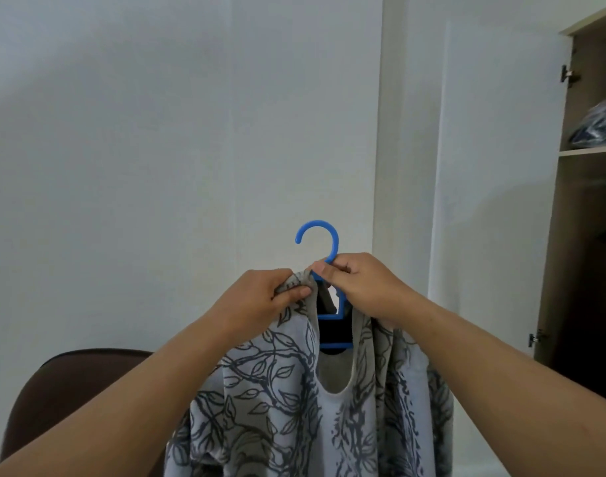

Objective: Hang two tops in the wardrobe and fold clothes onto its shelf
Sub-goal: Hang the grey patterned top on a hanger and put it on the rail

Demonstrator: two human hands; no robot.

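Observation:
A grey top [281, 401] with a dark leaf and branch print hangs in front of me, held up at chest height. A blue plastic hanger [320, 235] sits inside its neckline, hook sticking up. My left hand [267, 297] pinches the top's left shoulder strap, bunched at the neck of the hanger. My right hand [360, 284] grips the hanger just below the hook. The wardrobe [563, 235] stands open at the far right, apart from the top.
A dark bundle of clothes [601, 125] lies on the wardrobe's upper shelf [587, 151]. A hanging rail [604, 182] shows below that shelf. A brown chair back [71, 387] is at the lower left. White walls fill the rest.

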